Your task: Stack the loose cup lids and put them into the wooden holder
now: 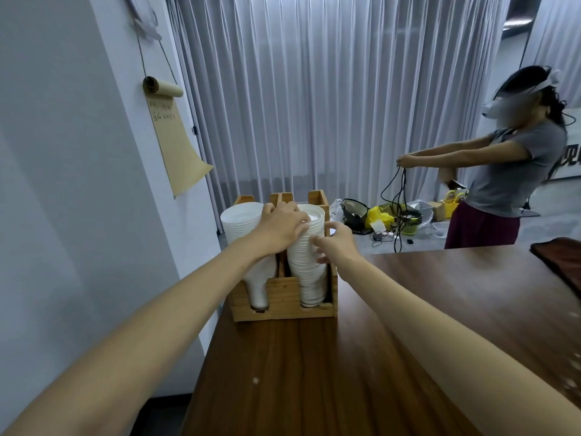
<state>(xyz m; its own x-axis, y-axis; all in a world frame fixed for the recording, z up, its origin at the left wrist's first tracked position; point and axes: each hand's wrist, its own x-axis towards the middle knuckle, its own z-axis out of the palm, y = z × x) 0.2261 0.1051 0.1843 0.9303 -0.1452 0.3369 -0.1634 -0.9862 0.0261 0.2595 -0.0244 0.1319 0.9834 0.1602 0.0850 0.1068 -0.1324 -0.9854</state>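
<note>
We have the wooden holder (283,302) dead ahead at twelve o'clock, standing at the far end of the wooden table (314,372); the lid stack (306,272) already sits in its right-hand compartment, foot down behind the front wall, while a second white stack (239,221) fills the compartment at its nine o'clock. Our left hand (279,229) comes in from seven o'clock and lies over the top of the lid stack, its fingers bent down over the rim so that it caps and holds the pile; our right hand (338,243) is at the stack's three o'clock, thumb high and fingers lower, curled against the ribbed side, so it too grips the lids. The relation that matters is the stack's long axis; it runs close to vertical, top towards the left hand and base in the holder, so we judge that any further seating has to be a push straight down that axis from the left hand, which is the one over the top, with the right hand only steadying from the side. We see no loose lids on the table near us, so we take the job to be nearly done; a sideways nudge from three o'clock could lean the pile towards its neighbour.
</note>
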